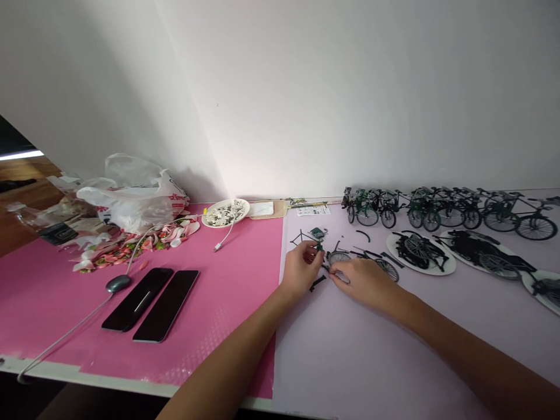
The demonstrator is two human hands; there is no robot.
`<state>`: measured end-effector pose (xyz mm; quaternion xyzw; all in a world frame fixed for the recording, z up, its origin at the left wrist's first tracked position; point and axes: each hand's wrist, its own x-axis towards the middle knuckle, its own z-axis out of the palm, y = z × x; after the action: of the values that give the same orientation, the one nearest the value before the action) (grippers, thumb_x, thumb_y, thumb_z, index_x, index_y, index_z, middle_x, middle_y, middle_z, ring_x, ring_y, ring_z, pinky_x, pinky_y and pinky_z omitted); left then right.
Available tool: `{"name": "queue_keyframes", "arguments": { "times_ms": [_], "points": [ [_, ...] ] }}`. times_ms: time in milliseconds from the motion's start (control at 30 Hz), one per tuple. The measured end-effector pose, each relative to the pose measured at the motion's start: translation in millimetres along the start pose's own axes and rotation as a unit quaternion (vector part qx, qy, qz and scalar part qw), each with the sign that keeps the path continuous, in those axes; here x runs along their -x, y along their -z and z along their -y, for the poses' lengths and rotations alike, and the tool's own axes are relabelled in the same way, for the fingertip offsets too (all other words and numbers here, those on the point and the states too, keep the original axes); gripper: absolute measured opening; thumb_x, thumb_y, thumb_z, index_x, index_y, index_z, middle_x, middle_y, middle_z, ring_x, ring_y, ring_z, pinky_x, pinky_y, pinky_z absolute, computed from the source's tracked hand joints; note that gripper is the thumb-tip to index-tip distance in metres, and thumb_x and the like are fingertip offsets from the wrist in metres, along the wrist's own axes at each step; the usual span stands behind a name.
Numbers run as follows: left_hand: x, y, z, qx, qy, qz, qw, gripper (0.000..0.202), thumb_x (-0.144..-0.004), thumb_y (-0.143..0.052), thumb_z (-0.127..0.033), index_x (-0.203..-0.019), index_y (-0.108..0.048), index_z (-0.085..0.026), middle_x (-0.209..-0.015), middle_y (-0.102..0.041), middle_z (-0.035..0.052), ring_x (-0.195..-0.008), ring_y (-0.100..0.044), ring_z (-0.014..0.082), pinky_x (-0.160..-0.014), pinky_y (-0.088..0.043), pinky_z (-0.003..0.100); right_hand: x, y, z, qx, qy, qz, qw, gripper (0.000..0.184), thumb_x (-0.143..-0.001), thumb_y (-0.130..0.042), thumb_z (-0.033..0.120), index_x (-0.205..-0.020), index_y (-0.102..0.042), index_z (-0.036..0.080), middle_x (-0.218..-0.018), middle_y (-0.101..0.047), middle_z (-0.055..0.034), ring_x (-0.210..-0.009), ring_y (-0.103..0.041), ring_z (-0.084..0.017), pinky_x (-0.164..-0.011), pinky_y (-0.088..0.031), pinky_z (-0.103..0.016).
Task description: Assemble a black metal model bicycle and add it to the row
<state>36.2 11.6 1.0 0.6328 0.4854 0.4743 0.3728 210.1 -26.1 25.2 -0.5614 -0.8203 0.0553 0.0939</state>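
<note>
My left hand [301, 265] is closed in a pinch on a small dark green part of a model bicycle, mostly covered by the fingers. Close beside it, my right hand [362, 279] has its thumb and fingers pressed together low over the sheet; whatever they hold is too small to make out. Loose model bicycle parts lie around both hands: a grey wheel [339, 256] just behind the fingertips, another wheel [387, 269] beyond my right hand, a thin frame [298, 238], a curved dark strip [363, 235] and a short black piece [318, 283].
Assembled model bicycles [450, 210] stand in a row along the wall. White plates [450, 266] with dark parts lie at right. On the pink left side are two phones [166, 306], a cable puck [118, 283], a plate of pale bits [210, 221] and a plastic bag [135, 201].
</note>
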Motion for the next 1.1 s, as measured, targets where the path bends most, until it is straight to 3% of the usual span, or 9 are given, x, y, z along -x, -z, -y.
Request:
{"name": "queue_keyframes", "arguments": {
  "times_ms": [333,600,733,833,967,1100],
  "points": [
    [0.0,-0.9,4.4,-0.002,-0.006,-0.003,1.0,0.024,-0.087,-0.07,-0.025,-0.11,-0.069,-0.018,-0.083,-0.075,0.0025,-0.073,-0.068,0.0147,-0.07,-0.053,0.026,-4.6,-8.3,2.7,0.029,-0.014,0.032,0.999,0.02,-0.102,-0.054,0.025,-0.1,-0.075,0.024,-0.088,-0.079,-0.0054,-0.081,-0.074,-0.026,-0.064,-0.042,-0.03],
    [1.4,1.3,-2.9,-0.025,-0.007,-0.03,0.999,0.027,-0.086,-0.065,-0.024,-0.112,-0.07,-0.018,-0.082,-0.071,0.0012,-0.066,-0.061,0.0126,-0.064,-0.05,0.024,-5.4,-9.3,-2.0,0.029,0.007,0.042,0.999,0.021,-0.107,-0.046,0.027,-0.104,-0.066,0.02,-0.084,-0.074,-0.0067,-0.072,-0.07,-0.024,-0.061,-0.039,-0.03],
    [1.1,7.1,-5.9,-0.068,-0.009,-0.039,0.997,0.031,-0.089,-0.059,-0.023,-0.118,-0.068,-0.017,-0.084,-0.069,0.0019,-0.068,-0.06,0.0141,-0.067,-0.049,0.027,-6.4,-6.8,-7.3,-0.052,0.038,-0.034,0.997,0.019,-0.107,-0.042,0.027,-0.101,-0.059,0.023,-0.086,-0.069,-0.0032,-0.071,-0.064,-0.02,-0.063,-0.041,-0.029],
    [0.1,11.4,-5.5,-0.102,-0.027,-0.033,0.994,0.032,-0.094,-0.052,-0.024,-0.121,-0.067,-0.016,-0.097,-0.07,0.0071,-0.083,-0.065,0.0185,-0.079,-0.052,0.032,-8.3,-5.8,-12.3,-0.097,0.083,-0.13,0.983,0.023,-0.108,-0.036,0.028,-0.096,-0.054,0.023,-0.09,-0.063,-0.0047,-0.078,-0.061,-0.02,-0.064,-0.044,-0.03],
    [0.3,13.5,-4.9,-0.137,-0.072,0.002,0.988,0.037,-0.103,-0.037,-0.025,-0.126,-0.065,-0.016,-0.113,-0.065,0.0123,-0.105,-0.065,0.0232,-0.096,-0.051,0.039,-11.5,-8.0,-18.9,-0.146,0.103,-0.219,0.959,0.025,-0.109,-0.033,0.033,-0.097,-0.053,0.024,-0.093,-0.059,-0.007,-0.084,-0.059,-0.022,-0.068,-0.048,-0.032],
    [3.8,11.1,-6.2,-0.175,-0.088,0.041,0.98,0.036,-0.103,-0.043,-0.028,-0.133,-0.06,-0.018,-0.115,-0.062,0.012,-0.108,-0.065,0.0254,-0.097,-0.052,0.041,-13.5,-9.5,-23.2,-0.176,0.098,-0.276,0.94,0.022,-0.11,-0.036,0.035,-0.099,-0.052,0.025,-0.093,-0.057,-0.0072,-0.087,-0.058,-0.024,-0.072,-0.05,-0.034]
  ]
}}
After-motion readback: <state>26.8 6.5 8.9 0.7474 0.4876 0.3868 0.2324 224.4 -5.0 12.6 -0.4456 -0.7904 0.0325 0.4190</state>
